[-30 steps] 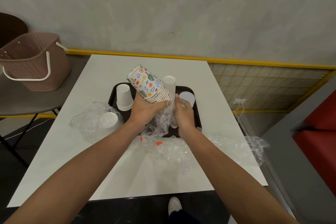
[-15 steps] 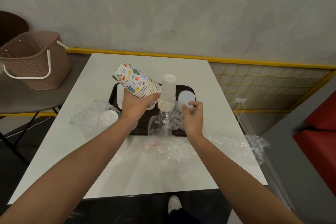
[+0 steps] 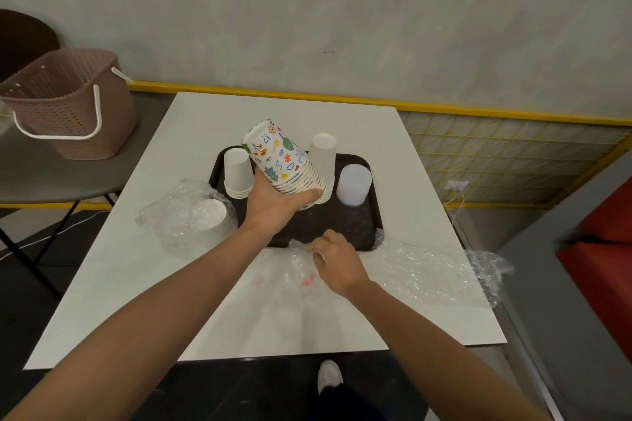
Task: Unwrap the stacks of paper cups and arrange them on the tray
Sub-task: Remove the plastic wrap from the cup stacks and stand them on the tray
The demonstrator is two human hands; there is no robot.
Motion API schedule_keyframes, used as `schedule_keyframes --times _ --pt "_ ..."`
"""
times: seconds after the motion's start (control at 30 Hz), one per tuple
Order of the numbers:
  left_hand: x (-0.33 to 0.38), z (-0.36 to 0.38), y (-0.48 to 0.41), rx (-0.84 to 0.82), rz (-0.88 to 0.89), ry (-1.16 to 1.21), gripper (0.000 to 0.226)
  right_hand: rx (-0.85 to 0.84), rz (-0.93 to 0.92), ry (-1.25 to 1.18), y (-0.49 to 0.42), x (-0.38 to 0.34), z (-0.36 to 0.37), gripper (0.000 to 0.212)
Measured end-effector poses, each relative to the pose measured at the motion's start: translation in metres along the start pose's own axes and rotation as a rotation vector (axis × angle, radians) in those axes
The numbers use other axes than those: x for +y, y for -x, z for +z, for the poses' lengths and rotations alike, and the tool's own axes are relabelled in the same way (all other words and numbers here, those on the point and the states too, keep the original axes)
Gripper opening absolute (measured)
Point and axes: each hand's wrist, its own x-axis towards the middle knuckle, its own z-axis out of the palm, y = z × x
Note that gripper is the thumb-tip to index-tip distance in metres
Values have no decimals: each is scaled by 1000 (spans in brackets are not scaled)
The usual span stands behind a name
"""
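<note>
Cups (image 3: pixel 284 161), patterned stack, tilted above tray (image 3: pixel 342 225), gripped at rim end by left hand (image 3: pixel 273 205). Light, crushable, likely to slide apart; best held around the rims. Right hand (image 3: pixel 337 258) apparently pinching wrap (image 3: pixel 301 263) beside tray.

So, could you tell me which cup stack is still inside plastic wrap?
The white stack on the table left of the tray; the tray's stacks and the patterned stack in the left hand are bare.
</note>
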Motion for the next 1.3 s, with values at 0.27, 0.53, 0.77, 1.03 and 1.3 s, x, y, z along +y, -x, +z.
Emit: schedule_keyframes --times 0.27,0.53,0.77,1.03,1.3 --pt "1 1 1 -12 1 3 87 -46 36 2 -4 0 -7 33" --pt "-6 -1 -7 1 -24 -3 88 135 147 -302 -19 -6 -27 28" --pt "-3 2 -17 33 -49 -10 87 266 222 -560 -45 -13 -59 27" --pt "4 2 -55 140 -91 -48 82 251 192 -716 -95 -30 -96 29" --pt "12 15 -94 284 -125 -89 81 -27 99 -757 -147 -47 -121 42"
